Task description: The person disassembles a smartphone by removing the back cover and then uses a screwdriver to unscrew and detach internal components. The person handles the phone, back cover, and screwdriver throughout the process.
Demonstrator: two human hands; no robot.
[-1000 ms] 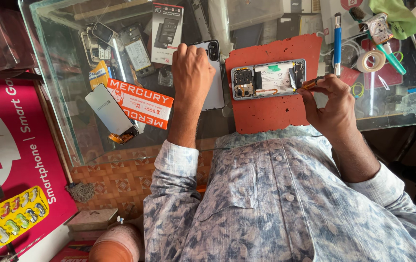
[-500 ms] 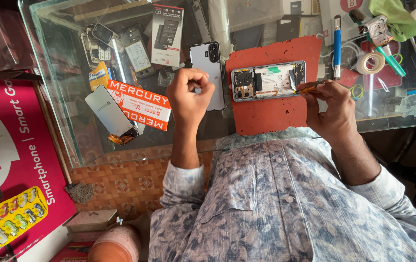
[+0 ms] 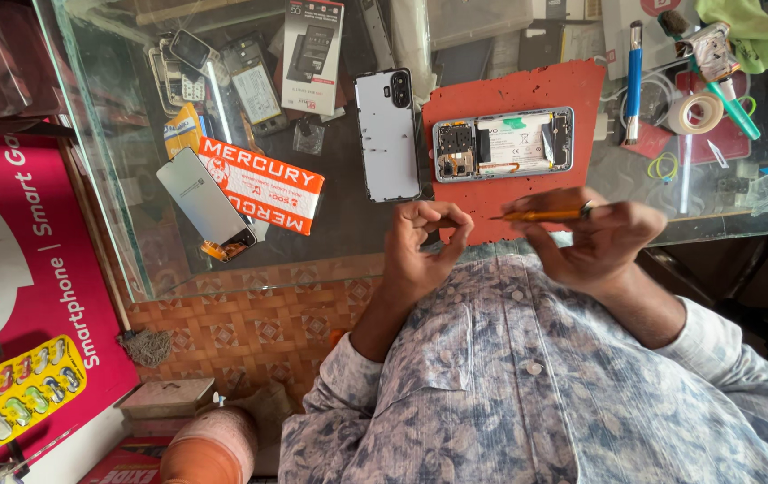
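Observation:
My right hand holds a thin orange-handled screwdriver level, with its tip pointing left. My left hand is beside that tip, thumb and fingers pinched together; anything tiny between them is too small to see. Both hands hover over the near edge of the glass counter. Just beyond them, an opened phone with its insides exposed lies on a red work mat. Its pale back cover lies to the left of the mat.
To the right of the mat are a blue-handled tool, a tape roll, a green-handled tool and a green cloth. An orange-and-white box and a loose phone screen show further left. A pink poster stands beside the counter.
My left hand has left the back cover on the counter and drawn back to the screwdriver tip. My right hand has lifted the screwdriver off the opened phone towards me.

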